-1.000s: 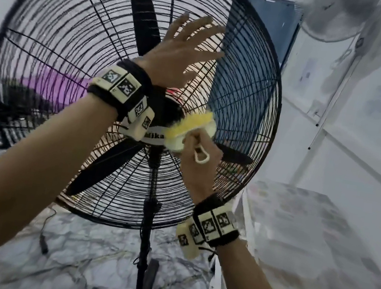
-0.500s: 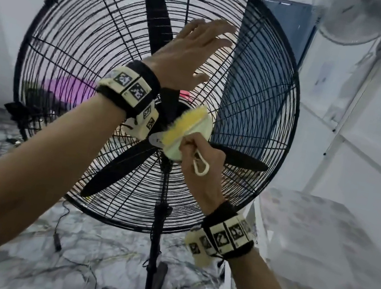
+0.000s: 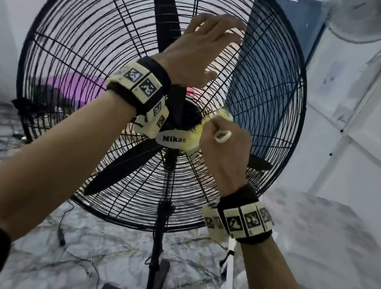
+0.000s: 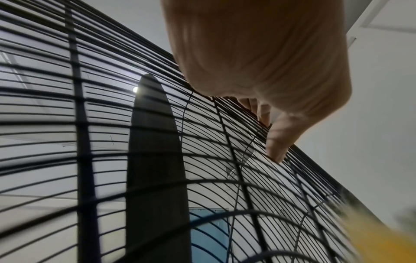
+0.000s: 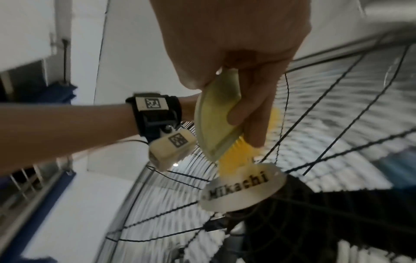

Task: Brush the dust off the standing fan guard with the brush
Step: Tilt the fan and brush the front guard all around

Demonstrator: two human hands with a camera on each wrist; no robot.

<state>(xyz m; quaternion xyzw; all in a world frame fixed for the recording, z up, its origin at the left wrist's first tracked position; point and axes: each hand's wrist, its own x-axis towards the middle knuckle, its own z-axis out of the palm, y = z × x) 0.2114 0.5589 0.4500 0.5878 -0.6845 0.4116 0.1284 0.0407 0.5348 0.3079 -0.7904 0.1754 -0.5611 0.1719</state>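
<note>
One yellow-bristled brush (image 5: 216,122); round wire guard (image 3: 82,33)

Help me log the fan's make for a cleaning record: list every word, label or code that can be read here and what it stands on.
"Mikachi": black letters on the white oval badge at the centre of the fan guard, fully legible in the right wrist view.
"Mika": the same badge in the head view, its end hidden by the brush.
Square black-and-white marker codes on both wristbands: patterns only, no words.
Nothing else is readable.
</note>
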